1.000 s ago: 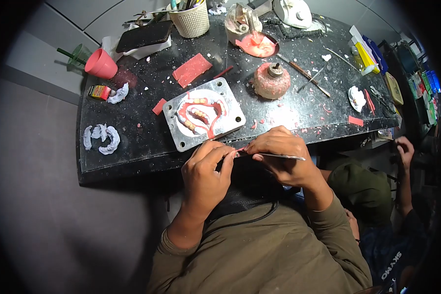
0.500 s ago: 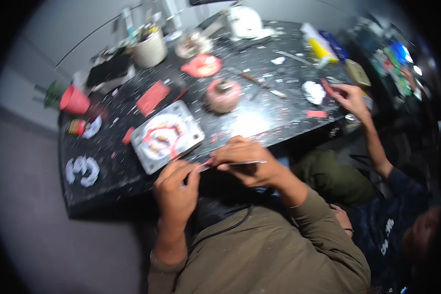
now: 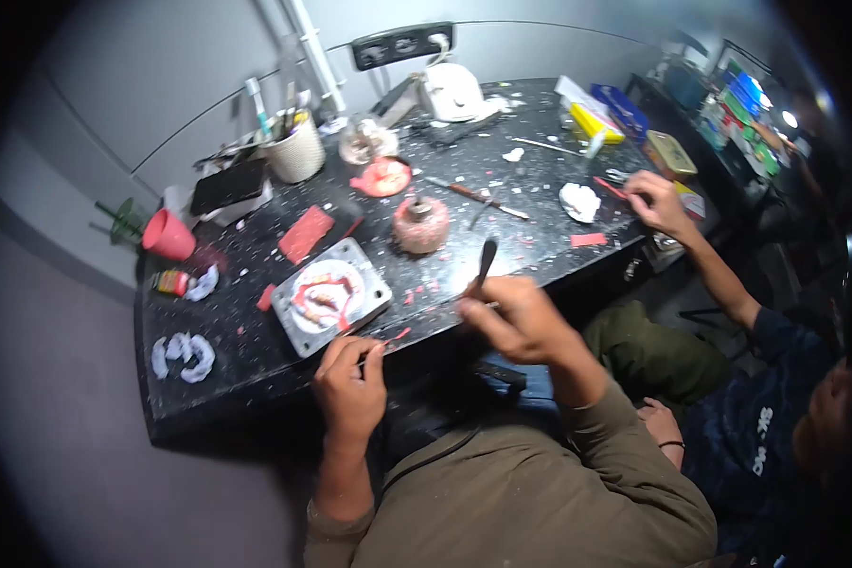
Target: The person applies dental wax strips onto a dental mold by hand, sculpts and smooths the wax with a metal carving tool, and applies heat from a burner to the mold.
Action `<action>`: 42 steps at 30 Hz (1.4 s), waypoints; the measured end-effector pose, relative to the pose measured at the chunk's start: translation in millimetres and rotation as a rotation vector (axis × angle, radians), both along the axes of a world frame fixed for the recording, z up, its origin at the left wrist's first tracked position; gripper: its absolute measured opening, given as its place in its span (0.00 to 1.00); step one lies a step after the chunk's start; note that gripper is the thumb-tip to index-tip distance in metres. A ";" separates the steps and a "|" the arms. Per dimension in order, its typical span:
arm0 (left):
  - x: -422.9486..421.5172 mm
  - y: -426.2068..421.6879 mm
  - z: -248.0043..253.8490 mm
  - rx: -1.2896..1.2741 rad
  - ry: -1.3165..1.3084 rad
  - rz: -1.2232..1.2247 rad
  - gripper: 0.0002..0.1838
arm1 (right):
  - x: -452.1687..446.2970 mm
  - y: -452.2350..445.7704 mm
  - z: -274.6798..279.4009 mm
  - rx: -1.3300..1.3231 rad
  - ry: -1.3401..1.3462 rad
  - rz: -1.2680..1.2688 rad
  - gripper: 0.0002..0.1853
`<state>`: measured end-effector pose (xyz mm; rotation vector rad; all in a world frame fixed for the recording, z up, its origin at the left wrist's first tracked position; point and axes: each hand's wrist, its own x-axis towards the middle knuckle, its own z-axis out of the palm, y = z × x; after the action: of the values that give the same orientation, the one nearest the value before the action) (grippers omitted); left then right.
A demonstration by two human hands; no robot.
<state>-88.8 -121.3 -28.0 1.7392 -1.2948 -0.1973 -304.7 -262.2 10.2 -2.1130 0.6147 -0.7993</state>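
While the left hand (image 3: 350, 386) pinches a thin red strip (image 3: 396, 338) at the front edge of the black table (image 3: 237, 374), near the metal mould (image 3: 374, 295), the right hand (image 3: 528, 324) grips a dark-handled tool (image 3: 487, 260), with open room between both hands. On the co-worker's dark shirt (image 3: 715, 445), white letters (image 3: 761, 441) begin with "SK"; the rest is blurred.
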 end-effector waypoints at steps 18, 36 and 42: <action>-20.3 17.4 7.2 -0.125 1.216 -0.288 0.06 | 28.2 49.1 14.7 -0.013 -0.073 0.023 0.10; 69.6 -4.7 33.8 -0.271 -0.207 -0.211 0.30 | 36.9 40.3 3.7 0.098 -0.196 -0.094 0.08; 131.0 -25.8 35.0 0.140 -0.344 -0.372 0.57 | 35.9 30.0 5.3 0.084 -0.180 -0.148 0.10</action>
<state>42.1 -147.0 7.1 1.6823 -1.8960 -0.2101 -268.8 -232.3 15.4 -1.9111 0.7005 -1.0150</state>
